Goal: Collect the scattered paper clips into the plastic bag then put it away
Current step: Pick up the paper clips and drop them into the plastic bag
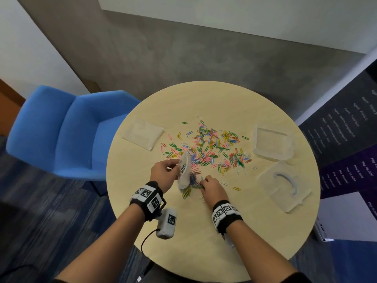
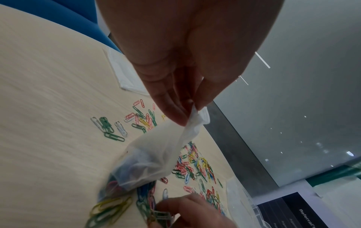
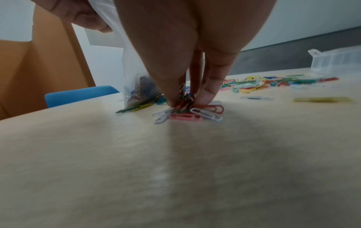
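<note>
Left hand (image 1: 164,174) pinches the clear bag (image 1: 184,174); right hand (image 1: 213,190) pinches coloured paper clips (image 3: 185,106).

Left hand (image 1: 164,174) raised, thumb and fingers pinching at its 2 o'clock. Right hand (image 1: 212,189) at 3 o'clock of it, fingertips (image 3: 205,98) bunched downward, grip closed.

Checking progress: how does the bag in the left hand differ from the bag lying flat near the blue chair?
The held bag hangs upright, pinched by the left hand, with clips inside; the flat bag lies untouched on the table, seemingly empty. Both are clear plastic.
</note>
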